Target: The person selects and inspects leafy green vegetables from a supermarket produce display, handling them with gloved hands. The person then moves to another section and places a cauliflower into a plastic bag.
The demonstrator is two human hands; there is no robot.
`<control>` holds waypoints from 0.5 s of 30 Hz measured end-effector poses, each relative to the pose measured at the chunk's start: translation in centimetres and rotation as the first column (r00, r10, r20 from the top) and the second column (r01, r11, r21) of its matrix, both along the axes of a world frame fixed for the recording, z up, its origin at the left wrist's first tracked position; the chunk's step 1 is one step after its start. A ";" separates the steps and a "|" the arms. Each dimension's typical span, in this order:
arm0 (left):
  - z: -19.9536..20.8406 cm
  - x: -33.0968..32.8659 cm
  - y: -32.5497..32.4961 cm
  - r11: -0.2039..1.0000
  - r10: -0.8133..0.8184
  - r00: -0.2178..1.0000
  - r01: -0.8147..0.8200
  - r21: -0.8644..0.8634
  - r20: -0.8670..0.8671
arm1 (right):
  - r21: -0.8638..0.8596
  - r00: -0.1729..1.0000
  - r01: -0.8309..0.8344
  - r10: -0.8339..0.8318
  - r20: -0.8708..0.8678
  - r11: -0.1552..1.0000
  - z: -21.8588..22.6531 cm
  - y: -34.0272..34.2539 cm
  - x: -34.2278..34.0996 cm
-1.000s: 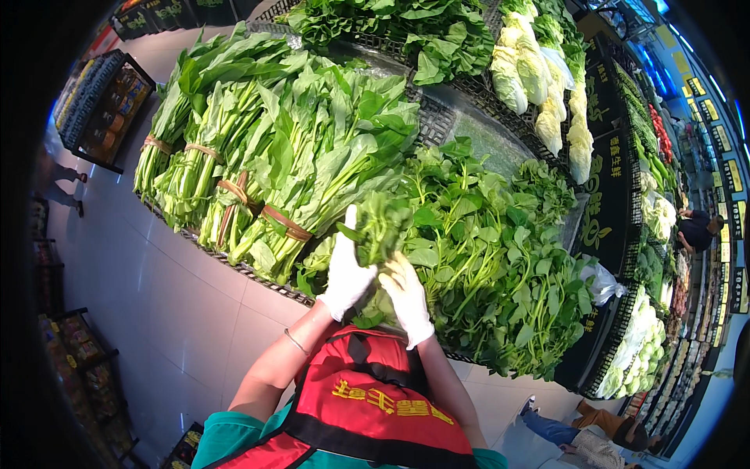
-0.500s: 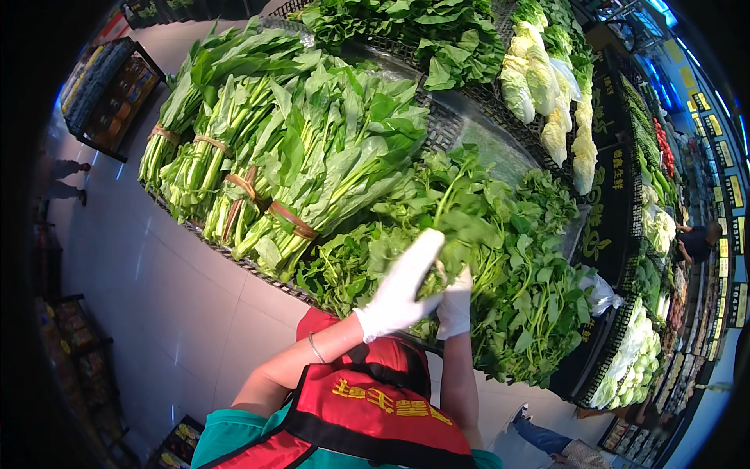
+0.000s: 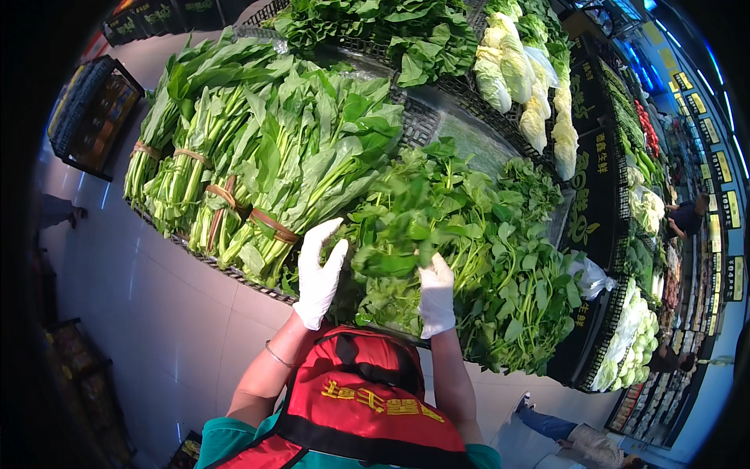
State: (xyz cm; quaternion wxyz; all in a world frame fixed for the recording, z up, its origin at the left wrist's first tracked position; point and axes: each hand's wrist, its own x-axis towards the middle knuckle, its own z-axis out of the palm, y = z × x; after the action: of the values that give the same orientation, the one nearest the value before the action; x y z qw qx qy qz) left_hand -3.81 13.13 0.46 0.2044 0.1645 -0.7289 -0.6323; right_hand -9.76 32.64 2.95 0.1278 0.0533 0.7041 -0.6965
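My left hand [image 3: 318, 275], in a white glove, is raised with thumb and fingers apart and nothing in it. It hovers at the near edge of the display, beside the tied bunches of long-leaved greens [image 3: 273, 164]. My right hand [image 3: 437, 297], gloved in white too, pinches the stems of a small bunch of leafy greens [image 3: 397, 234], whose leaves are smeared by motion. Beneath and to the right of it spreads a heap of loose leafy greens [image 3: 516, 273]. Brown bands [image 3: 273, 225] wrap the stems of the bunches on the left.
Black crates [image 3: 226, 270] carry the greens. Farther back are dark leafy greens [image 3: 375, 31] and Chinese cabbages [image 3: 523, 70]. A white plastic bag [image 3: 591, 275] hangs at the right, near pale green vegetables [image 3: 631, 344]. A person's legs [image 3: 547, 422] show at the lower right.
My left hand has come away from the right hand, moving left and opening. The right hand has shifted slightly left, still holding the greens. The whole view has shifted a little.
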 end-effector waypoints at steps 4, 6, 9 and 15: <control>1.1 -0.1 -0.3 0.949 -0.118 0.991 0.093 0.301 0.065 | -0.076 0.991 -0.022 0.031 0.130 0.997 -1.4 -0.2 0.3; 1.0 -0.1 -0.1 0.848 -0.221 0.968 0.130 0.514 0.121 | -0.091 0.999 -0.048 0.045 -0.029 0.995 -1.6 -0.2 0.5; 0.2 -0.5 1.1 0.878 -0.255 0.967 0.232 0.419 -0.001 | -0.250 0.992 -0.064 0.090 0.093 0.966 -1.8 -0.5 0.4; -2.4 -1.7 1.4 0.692 -0.263 0.963 0.148 0.707 0.055 | -0.119 0.962 -0.053 0.082 0.259 0.992 -2.6 -1.7 -0.2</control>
State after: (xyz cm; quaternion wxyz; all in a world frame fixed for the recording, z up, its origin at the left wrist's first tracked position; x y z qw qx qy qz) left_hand -5.52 14.55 -1.98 -0.0007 0.1941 -0.4643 -0.8642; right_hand -9.97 30.91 0.35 0.2468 0.1142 0.6426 -0.7164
